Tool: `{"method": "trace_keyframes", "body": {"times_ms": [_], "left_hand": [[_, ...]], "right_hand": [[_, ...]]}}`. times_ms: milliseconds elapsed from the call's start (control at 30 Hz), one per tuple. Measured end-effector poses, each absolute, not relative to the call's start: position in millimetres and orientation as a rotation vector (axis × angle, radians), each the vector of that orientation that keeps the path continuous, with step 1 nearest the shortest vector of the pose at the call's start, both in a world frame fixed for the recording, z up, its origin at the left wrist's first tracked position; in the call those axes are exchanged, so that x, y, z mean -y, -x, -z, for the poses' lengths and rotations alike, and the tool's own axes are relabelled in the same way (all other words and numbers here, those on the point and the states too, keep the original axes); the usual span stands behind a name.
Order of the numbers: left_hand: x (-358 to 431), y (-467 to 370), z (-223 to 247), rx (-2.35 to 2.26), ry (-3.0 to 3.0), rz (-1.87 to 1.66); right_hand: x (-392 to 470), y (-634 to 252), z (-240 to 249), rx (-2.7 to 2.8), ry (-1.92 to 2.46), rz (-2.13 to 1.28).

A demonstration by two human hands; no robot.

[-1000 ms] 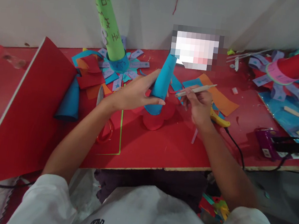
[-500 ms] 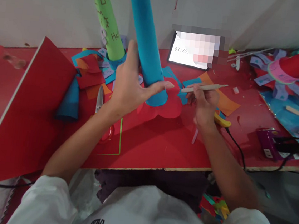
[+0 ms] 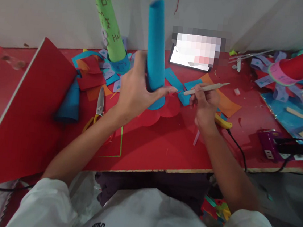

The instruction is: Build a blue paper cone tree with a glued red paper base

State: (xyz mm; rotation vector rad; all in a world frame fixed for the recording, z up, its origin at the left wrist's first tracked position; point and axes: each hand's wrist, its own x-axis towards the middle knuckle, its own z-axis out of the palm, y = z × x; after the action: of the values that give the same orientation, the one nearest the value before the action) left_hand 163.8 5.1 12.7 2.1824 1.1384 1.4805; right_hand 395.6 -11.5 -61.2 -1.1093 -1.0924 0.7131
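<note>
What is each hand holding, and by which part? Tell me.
Left hand: blue paper tube, around its lower part. Right hand: slim off-white pen-like stick, nearer its blunt end.

Grey wall (image 3: 57,4), red tabletop (image 3: 158,147) along it; white-edged red divider (image 3: 28,114) at left, grey floor (image 3: 286,205) below

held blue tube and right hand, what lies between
Head view shows blue paper scraps, red paper, the thumb of the left hand and one end of the pale pen.
</note>
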Motion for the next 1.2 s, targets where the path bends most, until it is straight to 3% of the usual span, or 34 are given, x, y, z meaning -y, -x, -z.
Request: {"method": "trace_keyframes", "body": {"times_ms": [200, 500, 1200], "left_hand": [[-20.6, -166.9, 20.9, -1.121, -2.177, -1.356], [-24.3, -171.5, 16.2, -0.684, -1.998, -1.127], [-20.2, -173.9, 28.3, -0.568, -1.851, -1.201]], "right_hand": [[7.4, -399.2, 67.3, 1.138, 1.132, -0.674], [10.8, -398.1, 64.1, 1.254, 1.117, -0.749], [26.5, -374.0, 74.7, 1.932, 1.084, -0.485]]}}
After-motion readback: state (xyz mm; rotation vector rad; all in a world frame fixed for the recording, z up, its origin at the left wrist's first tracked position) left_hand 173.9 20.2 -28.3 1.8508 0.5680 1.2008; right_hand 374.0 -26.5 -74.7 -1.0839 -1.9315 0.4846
